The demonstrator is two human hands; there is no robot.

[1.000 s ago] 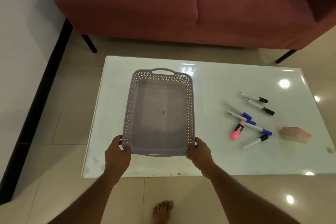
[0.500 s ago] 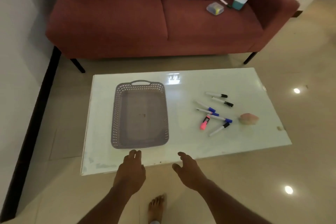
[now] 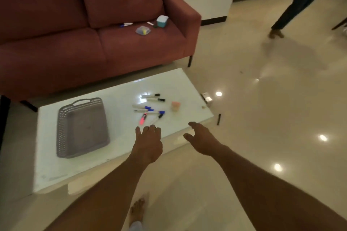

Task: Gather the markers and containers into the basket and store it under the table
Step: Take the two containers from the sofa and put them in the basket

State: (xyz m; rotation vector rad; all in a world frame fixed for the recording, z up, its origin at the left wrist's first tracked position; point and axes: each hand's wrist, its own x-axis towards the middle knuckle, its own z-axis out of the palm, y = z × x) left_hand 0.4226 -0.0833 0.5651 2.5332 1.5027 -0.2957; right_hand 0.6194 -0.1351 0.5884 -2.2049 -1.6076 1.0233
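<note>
A red sofa (image 3: pixel 90 43) is filling the far side of the room, and a white glossy table (image 3: pixel 120 155) is sitting in front of it. On the table's left part a grey perforated basket (image 3: pixel 82 127) is lying flat and holding nothing, its handle pointing toward the sofa. Both hands are hanging over the table's near edge with nothing in them: the left hand (image 3: pixel 148 144) is spreading its fingers loosely just short of the markers (image 3: pixel 150 108), while the right hand (image 3: pixel 201 139) is opening wide past the table's right corner. The markers are lying in a loose cluster to the right of the basket, well apart from it (black caps farthest, blue caps in the middle), with a pink highlighter (image 3: pixel 143 119) nearest the left fingertips. A small peach-coloured block (image 3: pixel 176 106) is resting just right of the cluster. On the sofa seat a teal container (image 3: pixel 162 21), a clear container (image 3: pixel 143 30) with something yellow inside, and two or three more markers are lying. A dark marker (image 3: pixel 218 119) is lying on the floor beside the table's right corner.
</note>
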